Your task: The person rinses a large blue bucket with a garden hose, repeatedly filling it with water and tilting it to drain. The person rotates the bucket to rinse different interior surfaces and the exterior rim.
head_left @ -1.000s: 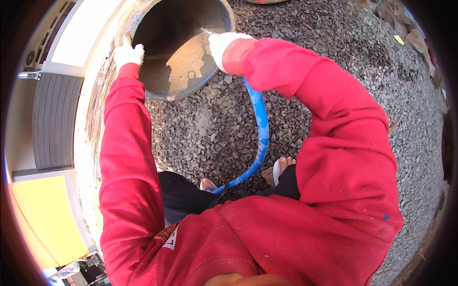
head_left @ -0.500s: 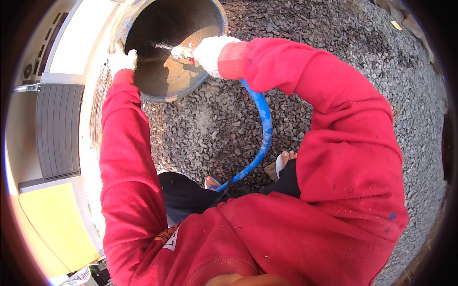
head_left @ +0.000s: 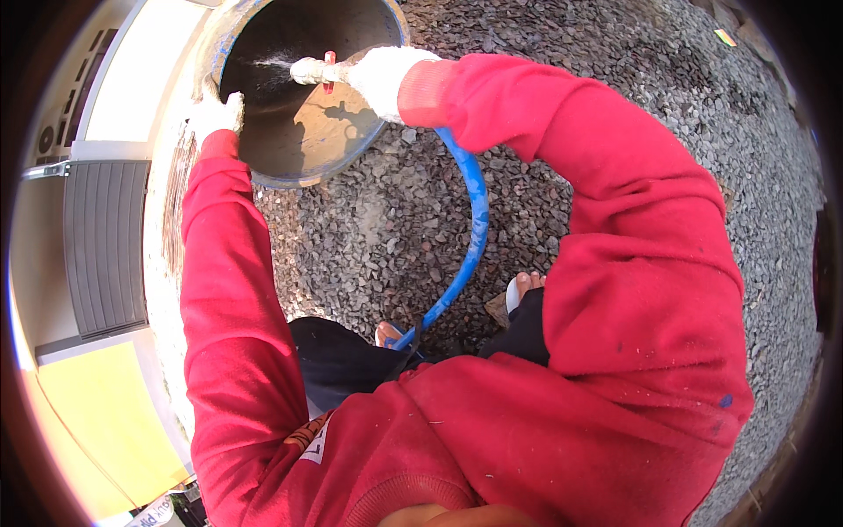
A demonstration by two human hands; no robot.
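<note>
A large blue-edged drum (head_left: 279, 151), muddy brown inside, lies with its mouth toward me at the upper left. My left hand (head_left: 217, 116), in a white knit glove, is closed round the drum's left rim, thumb on the inner side. White-gloved too, my right hand (head_left: 384, 77) grips the end of a blue hose (head_left: 479, 211) just behind its valve nozzle (head_left: 307, 70). The nozzle has a red handle (head_left: 329, 72) and points left into the drum's mouth. Water sprays from its tip onto the shaded inside.
Grey gravel (head_left: 369, 237) covers the ground. The hose curves down between my sandalled feet (head_left: 524, 285). Left of the drum stand a dark slatted panel (head_left: 107, 246) and a yellow panel (head_left: 105, 422). A small colourful scrap (head_left: 725, 38) lies at the far right.
My right hand has moved left and slightly up, pushing the nozzle deeper over the drum's mouth. The red handle now shows more plainly. The left hand still holds the rim, and water keeps spraying.
</note>
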